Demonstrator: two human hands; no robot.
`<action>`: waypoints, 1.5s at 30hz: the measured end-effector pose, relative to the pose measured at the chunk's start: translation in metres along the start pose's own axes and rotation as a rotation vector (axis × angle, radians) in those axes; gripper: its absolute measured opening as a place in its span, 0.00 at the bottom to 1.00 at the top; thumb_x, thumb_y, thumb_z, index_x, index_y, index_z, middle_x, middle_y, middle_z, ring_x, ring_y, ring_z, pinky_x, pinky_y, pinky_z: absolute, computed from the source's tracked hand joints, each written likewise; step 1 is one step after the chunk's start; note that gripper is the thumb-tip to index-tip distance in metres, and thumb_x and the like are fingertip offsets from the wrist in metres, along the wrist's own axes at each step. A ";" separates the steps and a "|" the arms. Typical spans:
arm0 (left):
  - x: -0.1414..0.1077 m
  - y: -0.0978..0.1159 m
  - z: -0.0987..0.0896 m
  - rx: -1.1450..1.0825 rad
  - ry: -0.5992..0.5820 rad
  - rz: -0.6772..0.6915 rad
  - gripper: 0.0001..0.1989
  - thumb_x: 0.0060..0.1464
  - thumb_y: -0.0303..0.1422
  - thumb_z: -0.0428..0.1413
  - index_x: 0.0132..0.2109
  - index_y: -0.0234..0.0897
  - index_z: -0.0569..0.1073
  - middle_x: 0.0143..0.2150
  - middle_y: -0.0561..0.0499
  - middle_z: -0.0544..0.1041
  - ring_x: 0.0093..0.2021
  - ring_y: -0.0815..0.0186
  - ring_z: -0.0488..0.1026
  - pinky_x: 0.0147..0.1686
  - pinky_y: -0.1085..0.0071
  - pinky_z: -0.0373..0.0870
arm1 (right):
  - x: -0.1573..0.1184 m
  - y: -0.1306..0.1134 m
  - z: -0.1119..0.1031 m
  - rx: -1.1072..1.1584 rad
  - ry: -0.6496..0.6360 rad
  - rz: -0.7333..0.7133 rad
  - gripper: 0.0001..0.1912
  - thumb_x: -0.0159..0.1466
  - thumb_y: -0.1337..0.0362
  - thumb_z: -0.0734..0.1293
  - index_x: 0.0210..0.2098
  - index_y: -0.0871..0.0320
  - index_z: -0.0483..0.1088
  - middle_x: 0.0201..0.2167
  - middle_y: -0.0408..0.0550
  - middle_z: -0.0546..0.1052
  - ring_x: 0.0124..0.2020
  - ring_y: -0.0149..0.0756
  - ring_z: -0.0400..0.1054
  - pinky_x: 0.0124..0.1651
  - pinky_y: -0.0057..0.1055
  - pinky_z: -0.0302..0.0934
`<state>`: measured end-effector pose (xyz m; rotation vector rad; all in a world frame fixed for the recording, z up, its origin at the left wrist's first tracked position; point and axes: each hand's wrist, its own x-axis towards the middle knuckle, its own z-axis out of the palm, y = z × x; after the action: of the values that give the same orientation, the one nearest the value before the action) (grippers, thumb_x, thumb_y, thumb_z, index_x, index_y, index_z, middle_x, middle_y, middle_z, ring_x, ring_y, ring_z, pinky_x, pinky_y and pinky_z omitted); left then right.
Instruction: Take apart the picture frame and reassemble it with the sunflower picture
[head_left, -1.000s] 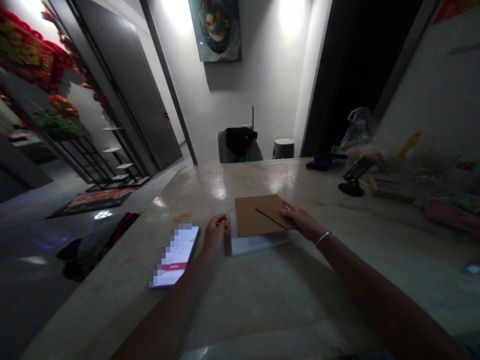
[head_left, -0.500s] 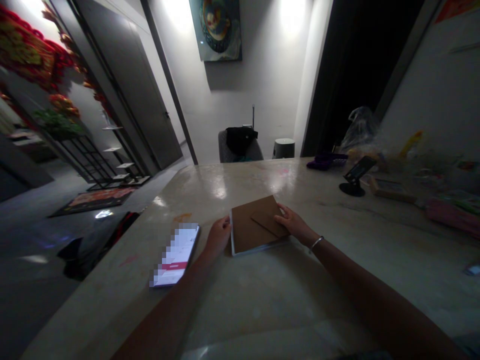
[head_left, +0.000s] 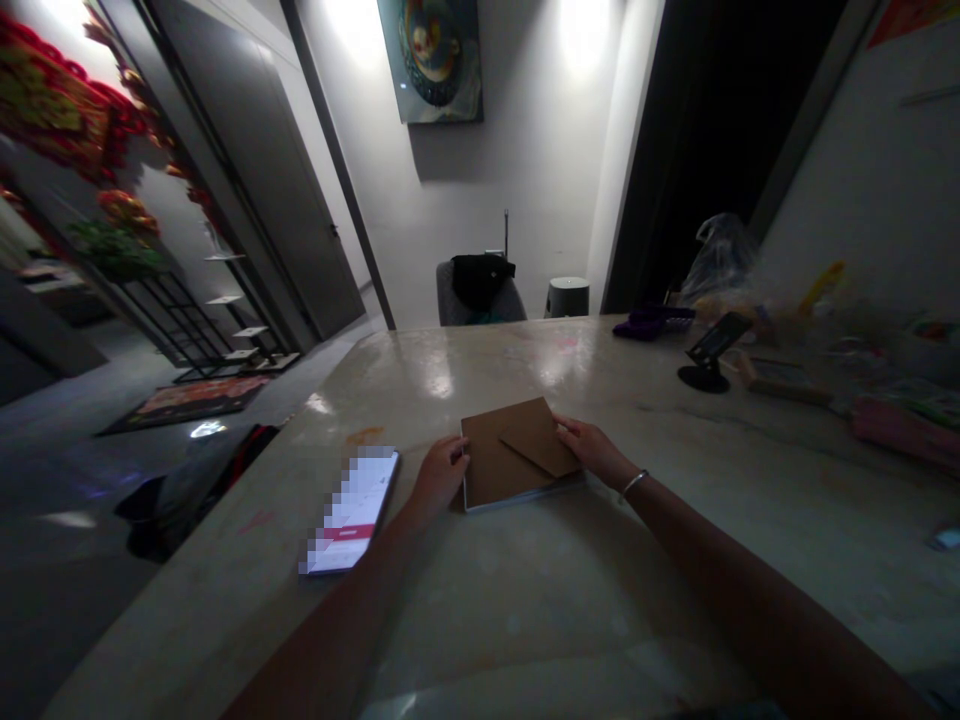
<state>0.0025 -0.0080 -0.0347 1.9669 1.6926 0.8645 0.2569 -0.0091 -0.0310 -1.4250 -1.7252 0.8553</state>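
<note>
A flat, squarish brown cardboard-covered piece [head_left: 487, 460] with a pale edge lies on the table before me. On its right part a pointed flap or folded section [head_left: 544, 452] makes slanted lines; I cannot tell whether it is a notebook or a thin box. My left hand [head_left: 441, 470] grips its left edge, thumb and fingers closed at the side. At the upper right edge, my right hand [head_left: 592, 448] also holds it, with some fingers hidden behind. Left of my left forearm lies a phone [head_left: 352, 520] with its screen lit.
The pale marble-like table [head_left: 510, 600] fills the foreground. Toward the right stand a black phone stand [head_left: 709, 360], a wooden frame-like tray [head_left: 784, 378], a purple item [head_left: 652, 322], a clear plastic bag [head_left: 720, 260] and a pink pouch [head_left: 900, 432]. A chair [head_left: 448, 295] is beyond the far edge.
The brown piece has dropped slightly at its far edge. My left fingers have come further onto its left edge, and my right thumb has slid off the flap toward the right edge.
</note>
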 end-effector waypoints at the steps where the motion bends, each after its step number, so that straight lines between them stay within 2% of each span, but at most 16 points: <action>1: 0.000 0.001 0.000 0.020 0.004 0.008 0.17 0.48 0.25 0.50 0.47 0.30 0.72 0.51 0.41 0.71 0.52 0.61 0.66 0.53 0.63 0.61 | 0.001 0.001 0.000 -0.031 0.010 -0.011 0.21 0.61 0.66 0.56 0.53 0.58 0.64 0.51 0.49 0.70 0.49 0.39 0.66 0.51 0.35 0.58; 5: -0.003 0.003 0.000 0.081 0.013 0.040 0.17 0.49 0.25 0.49 0.47 0.32 0.72 0.52 0.42 0.70 0.53 0.62 0.65 0.54 0.63 0.60 | 0.002 0.002 0.000 -0.184 0.030 -0.048 0.20 0.61 0.66 0.56 0.51 0.59 0.66 0.48 0.51 0.72 0.47 0.39 0.68 0.48 0.32 0.59; 9: -0.005 0.005 0.000 0.124 0.008 0.068 0.17 0.51 0.27 0.48 0.48 0.31 0.71 0.52 0.42 0.69 0.54 0.63 0.64 0.54 0.65 0.60 | 0.000 0.000 -0.001 -0.309 0.025 -0.023 0.19 0.60 0.65 0.57 0.50 0.62 0.68 0.43 0.54 0.75 0.41 0.39 0.70 0.44 0.30 0.60; 15: -0.005 0.006 -0.001 0.186 -0.026 0.073 0.18 0.52 0.28 0.47 0.49 0.30 0.70 0.53 0.41 0.69 0.54 0.63 0.64 0.55 0.66 0.59 | 0.000 0.004 -0.004 -0.431 -0.025 0.000 0.19 0.59 0.63 0.60 0.48 0.62 0.69 0.35 0.52 0.78 0.33 0.36 0.71 0.38 0.27 0.60; 19: -0.004 0.008 -0.005 0.213 -0.068 0.077 0.18 0.52 0.29 0.47 0.50 0.31 0.70 0.53 0.41 0.68 0.55 0.63 0.63 0.55 0.66 0.57 | 0.000 0.008 -0.006 -0.441 -0.053 -0.037 0.20 0.59 0.61 0.60 0.49 0.61 0.68 0.34 0.51 0.78 0.33 0.36 0.70 0.37 0.27 0.59; 22: -0.004 0.008 -0.011 0.224 -0.161 0.092 0.21 0.51 0.33 0.49 0.52 0.31 0.68 0.55 0.40 0.67 0.55 0.61 0.63 0.55 0.65 0.57 | 0.000 0.009 -0.010 -0.420 -0.087 -0.065 0.21 0.59 0.61 0.60 0.50 0.61 0.67 0.37 0.53 0.77 0.35 0.37 0.69 0.38 0.28 0.59; 29: -0.005 0.000 -0.022 0.238 -0.343 0.105 0.39 0.38 0.47 0.58 0.57 0.35 0.61 0.62 0.39 0.56 0.61 0.53 0.54 0.57 0.60 0.51 | -0.002 0.012 -0.025 -0.267 -0.342 -0.131 0.29 0.55 0.62 0.63 0.56 0.62 0.60 0.26 0.44 0.74 0.27 0.31 0.66 0.32 0.27 0.59; 34: -0.007 0.002 -0.028 0.252 -0.416 0.090 0.48 0.31 0.51 0.60 0.59 0.32 0.58 0.63 0.36 0.52 0.62 0.50 0.50 0.57 0.59 0.51 | -0.006 0.010 -0.026 -0.185 -0.453 -0.205 0.34 0.50 0.59 0.68 0.55 0.60 0.59 0.29 0.44 0.74 0.29 0.32 0.65 0.31 0.26 0.59; 40: -0.010 0.013 -0.034 0.278 -0.467 0.058 0.50 0.32 0.49 0.60 0.61 0.30 0.54 0.64 0.35 0.49 0.63 0.50 0.48 0.58 0.59 0.49 | -0.007 0.009 -0.025 -0.227 -0.451 -0.191 0.36 0.48 0.58 0.70 0.55 0.61 0.59 0.31 0.46 0.74 0.30 0.32 0.65 0.33 0.27 0.59; 45: -0.010 0.010 -0.032 0.274 -0.450 0.077 0.47 0.34 0.48 0.60 0.60 0.32 0.55 0.64 0.36 0.49 0.63 0.50 0.48 0.58 0.59 0.50 | -0.006 0.009 -0.025 -0.247 -0.444 -0.169 0.41 0.47 0.59 0.71 0.58 0.63 0.55 0.31 0.47 0.73 0.30 0.32 0.65 0.32 0.26 0.59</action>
<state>-0.0128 -0.0228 -0.0064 2.2063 1.5322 0.1870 0.2834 -0.0125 -0.0271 -1.2812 -2.3180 0.9398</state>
